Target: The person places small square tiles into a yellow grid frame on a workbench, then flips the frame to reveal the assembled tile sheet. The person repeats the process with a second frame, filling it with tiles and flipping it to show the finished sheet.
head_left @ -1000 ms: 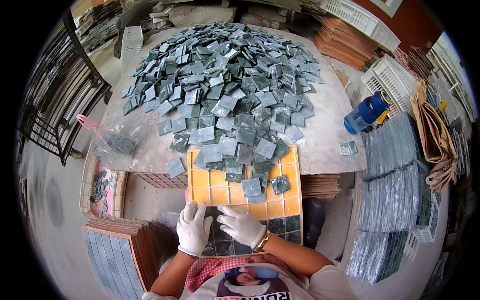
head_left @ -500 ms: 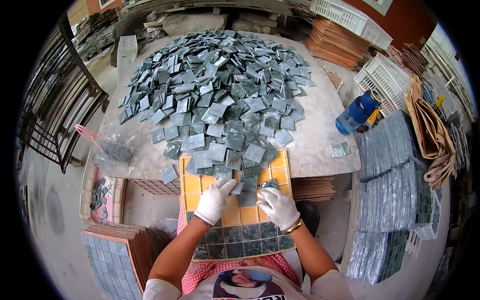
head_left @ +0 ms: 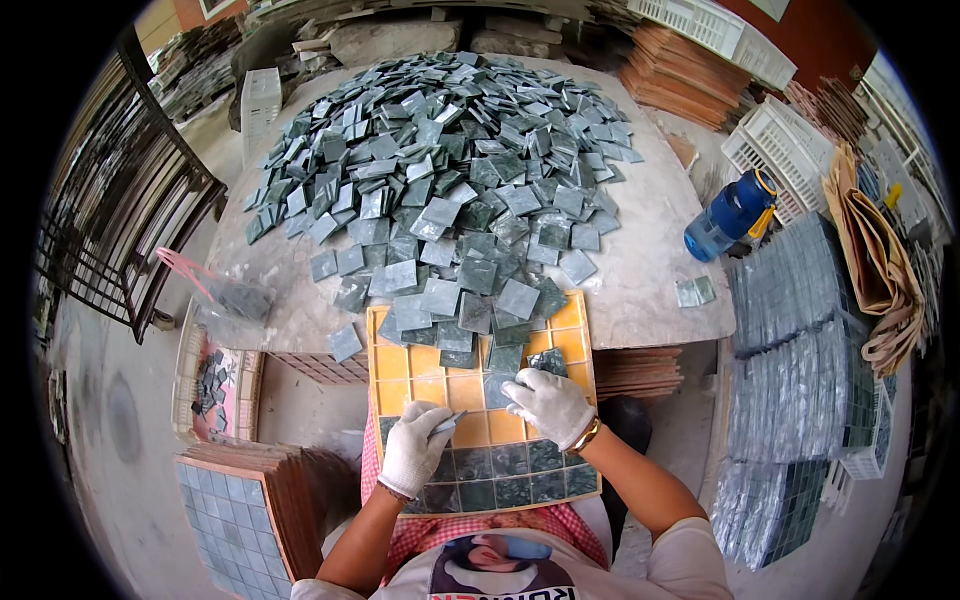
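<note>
On the orange gridded plastic tray (head_left: 478, 395), the gloved left hand (head_left: 415, 447) is pinching a small square grey-green stone tile (head_left: 449, 421); the right hand (head_left: 548, 402), fingers spread, is pressing another flat. These tiles look stiff, light, chippable: best gripped by edges.

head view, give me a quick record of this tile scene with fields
left hand: white-gloved left hand holds a small tile over the tray
right hand: white-gloved right hand rests on a tile in the tray
tray: yellow grid tray, bottom rows filled with green tiles
pile: loose green-grey tiles on the table
right side: blue bottle, stacked tile sheets
</note>
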A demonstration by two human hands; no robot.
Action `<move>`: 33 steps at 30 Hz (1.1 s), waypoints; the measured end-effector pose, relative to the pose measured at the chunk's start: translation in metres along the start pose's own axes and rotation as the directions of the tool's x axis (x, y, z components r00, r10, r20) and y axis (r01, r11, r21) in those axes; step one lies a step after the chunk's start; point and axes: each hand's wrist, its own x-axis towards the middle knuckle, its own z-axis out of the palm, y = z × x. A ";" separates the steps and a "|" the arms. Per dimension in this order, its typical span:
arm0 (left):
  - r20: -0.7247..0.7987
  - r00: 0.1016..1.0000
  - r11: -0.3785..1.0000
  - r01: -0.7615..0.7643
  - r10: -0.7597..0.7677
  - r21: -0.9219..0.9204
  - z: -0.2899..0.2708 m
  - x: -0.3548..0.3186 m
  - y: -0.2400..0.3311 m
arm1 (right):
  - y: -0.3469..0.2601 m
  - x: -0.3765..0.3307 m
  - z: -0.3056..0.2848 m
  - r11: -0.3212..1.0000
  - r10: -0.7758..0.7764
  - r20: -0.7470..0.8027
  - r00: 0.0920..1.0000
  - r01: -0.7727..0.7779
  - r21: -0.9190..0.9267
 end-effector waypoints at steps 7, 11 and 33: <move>0.194 0.981 0.998 0.011 -0.023 0.061 -0.002 0.005 0.008 | 0.002 -0.003 0.009 0.991 -0.096 -0.100 0.990 0.086 -0.098; 0.161 0.987 0.997 -0.009 -0.004 0.082 0.002 0.002 0.004 | -0.002 -0.001 0.002 0.922 -0.329 -0.230 0.916 0.258 -0.288; 0.331 0.926 0.951 -0.252 0.182 0.180 0.005 0.006 -0.009 | -0.028 -0.001 -0.004 0.935 0.254 0.124 0.959 -0.277 0.220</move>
